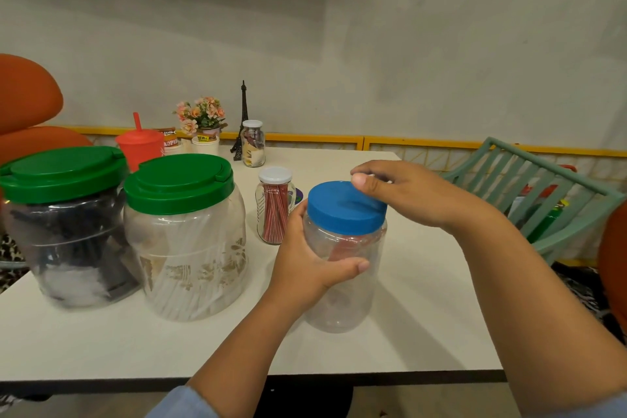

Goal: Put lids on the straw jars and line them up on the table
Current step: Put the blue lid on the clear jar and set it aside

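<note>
White tabletop (424, 316): green-lidded jars (185, 234) capped, side by side. Left hand (305, 258) fingers wrap clear jar (349, 295); right hand (400, 193) fingers clamp blue lid (342, 210), probably seating it. Lining-up remains.

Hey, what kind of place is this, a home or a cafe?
Probably a small cafe or drinks stall, though I can't be sure: a green-lidded jar stocked with white straws, branded paper cups, and a red tumbler with a straw.

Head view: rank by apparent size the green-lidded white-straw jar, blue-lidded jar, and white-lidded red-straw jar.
1. green-lidded white-straw jar
2. blue-lidded jar
3. white-lidded red-straw jar, clearly smallest, though it also stands farther back.
</note>
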Motion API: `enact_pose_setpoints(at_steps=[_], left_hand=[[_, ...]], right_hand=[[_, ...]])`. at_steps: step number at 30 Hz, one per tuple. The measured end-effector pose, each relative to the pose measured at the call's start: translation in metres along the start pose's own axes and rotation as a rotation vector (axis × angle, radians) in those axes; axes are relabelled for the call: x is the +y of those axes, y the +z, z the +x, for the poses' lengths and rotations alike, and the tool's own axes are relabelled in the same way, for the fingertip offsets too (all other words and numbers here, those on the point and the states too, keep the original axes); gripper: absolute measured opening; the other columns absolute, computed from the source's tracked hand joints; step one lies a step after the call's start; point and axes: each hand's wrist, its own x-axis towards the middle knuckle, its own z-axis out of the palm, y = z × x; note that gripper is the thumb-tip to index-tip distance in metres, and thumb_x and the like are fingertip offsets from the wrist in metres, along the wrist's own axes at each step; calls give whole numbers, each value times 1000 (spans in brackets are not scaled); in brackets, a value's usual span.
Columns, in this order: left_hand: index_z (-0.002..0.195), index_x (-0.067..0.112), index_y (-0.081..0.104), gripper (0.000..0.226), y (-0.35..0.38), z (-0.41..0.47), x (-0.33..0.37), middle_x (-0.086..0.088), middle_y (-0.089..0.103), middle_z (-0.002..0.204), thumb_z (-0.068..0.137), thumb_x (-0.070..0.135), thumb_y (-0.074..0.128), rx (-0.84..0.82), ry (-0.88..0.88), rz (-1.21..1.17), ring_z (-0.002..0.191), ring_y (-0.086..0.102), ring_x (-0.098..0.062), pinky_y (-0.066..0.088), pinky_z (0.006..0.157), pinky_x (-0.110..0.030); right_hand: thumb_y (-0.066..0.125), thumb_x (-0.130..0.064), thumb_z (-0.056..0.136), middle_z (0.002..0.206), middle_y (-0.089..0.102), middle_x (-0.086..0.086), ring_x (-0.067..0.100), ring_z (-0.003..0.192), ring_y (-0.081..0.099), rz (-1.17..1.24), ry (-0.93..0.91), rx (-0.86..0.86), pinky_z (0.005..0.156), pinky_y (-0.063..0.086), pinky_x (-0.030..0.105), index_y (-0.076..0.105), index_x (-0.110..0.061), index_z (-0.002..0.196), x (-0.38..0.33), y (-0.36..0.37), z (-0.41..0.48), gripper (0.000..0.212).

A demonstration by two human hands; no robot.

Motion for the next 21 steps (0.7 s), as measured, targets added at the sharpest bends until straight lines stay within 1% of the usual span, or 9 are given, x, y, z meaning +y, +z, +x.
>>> enact_pose_setpoints(at_steps=[2,3,5,7,9,12,14,17,21], left_hand=[[136,40,24,111,0,0,0,28,44,124,42,47,83,-3,-9,4,116,45,0,39,89,-16],[136,40,23,110,0,1,0,26,43,125,44,45,83,-2,-13,7,117,44,-1,38,90,-18],[137,40,23,111,1,1,0,23,43,128,44,46,83,0,-14,13,119,42,-3,38,93,-22],[136,40,24,111,1,0,0,24,44,126,43,47,82,-2,-9,6,117,45,-1,39,91,-19],[133,43,25,109,0,-1,2,30,45,120,40,50,81,-5,0,-10,112,47,6,39,84,-11],[132,42,28,108,0,-1,2,29,48,118,38,50,80,1,4,-30,111,49,7,42,83,-13],[134,41,30,109,0,-1,1,27,50,119,38,49,80,8,13,-36,111,51,5,44,85,-15],[135,39,29,110,1,0,0,25,49,122,38,49,81,6,19,-33,113,50,3,45,88,-17],[129,44,31,105,0,0,0,30,51,116,38,47,81,1,16,-55,107,51,11,45,80,-11]], right_hand=[[42,-57,86,93,63,-6,12,82,60,42,12,73,80,48,31,60,-29,111,3,-6,-2,42],[44,-56,86,81,64,-2,12,70,59,89,20,108,73,48,30,61,-29,105,4,-7,-3,37],[48,-50,87,70,61,0,11,62,56,129,18,151,66,46,29,62,-28,98,5,-6,-2,29],[54,-47,86,76,62,-2,11,70,58,113,-9,170,70,48,29,62,-30,98,7,-1,1,21],[60,-44,84,91,60,-7,11,85,56,92,-36,134,75,46,27,61,-34,103,6,3,3,22],[66,-40,80,122,51,-10,8,111,47,76,-76,-28,93,40,27,55,-37,118,2,8,4,40],[68,-40,78,134,44,-12,7,120,41,69,-105,-107,99,37,28,49,-39,126,-1,10,3,52],[70,-39,77,139,43,-13,9,125,43,83,-118,-170,104,40,33,40,-40,134,-2,12,5,64],[64,-44,67,133,45,-16,8,121,45,79,-106,-187,100,43,29,40,-41,133,-1,13,6,71]])
